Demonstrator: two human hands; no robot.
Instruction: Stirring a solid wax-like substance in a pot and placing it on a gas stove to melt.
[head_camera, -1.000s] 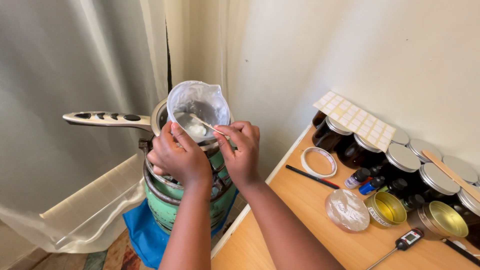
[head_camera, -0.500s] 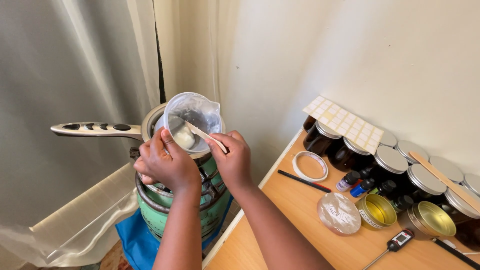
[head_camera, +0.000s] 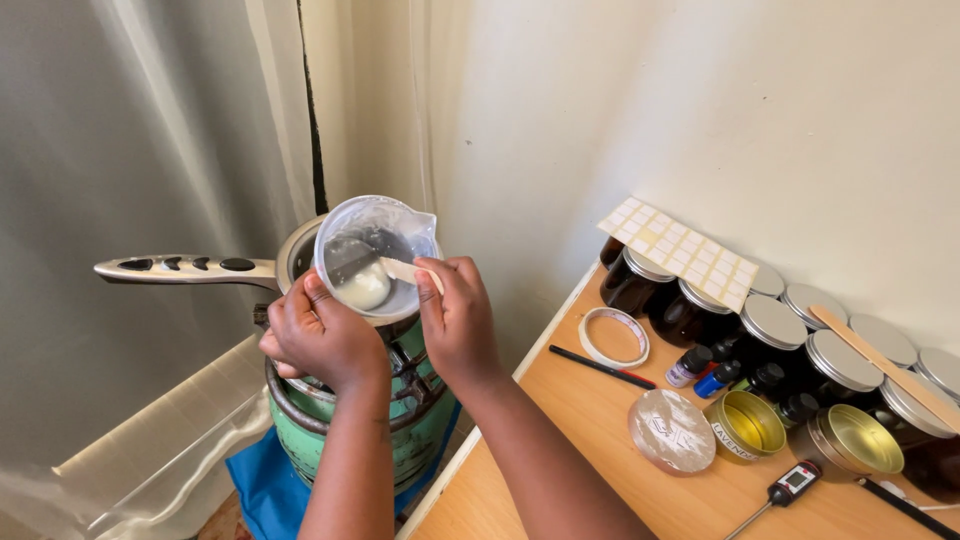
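My left hand (head_camera: 318, 335) grips the near side of a clear plastic cup (head_camera: 372, 225) that sits in a steel saucepan (head_camera: 292, 255) with a long handle. A lump of white, partly melted stuff (head_camera: 364, 289) lies in the cup's bottom. My right hand (head_camera: 455, 318) pinches a flat wooden stick (head_camera: 398, 268) whose tip reaches into the cup near the lump. The saucepan rests on a green gas burner (head_camera: 400, 420).
A wooden table (head_camera: 600, 420) at the right holds dark jars with silver lids (head_camera: 775, 322), two open gold tins (head_camera: 748, 423), a tape roll (head_camera: 613, 338), a black pen (head_camera: 598, 366), small bottles, a round clear lid (head_camera: 671, 431), a probe thermometer (head_camera: 790, 484) and a label sheet (head_camera: 678, 250). A curtain hangs left.
The cup has tipped more upright, and the stick has swung from lying across the rim to pointing down into the cup. My view has drifted so everything sits lower and further left.
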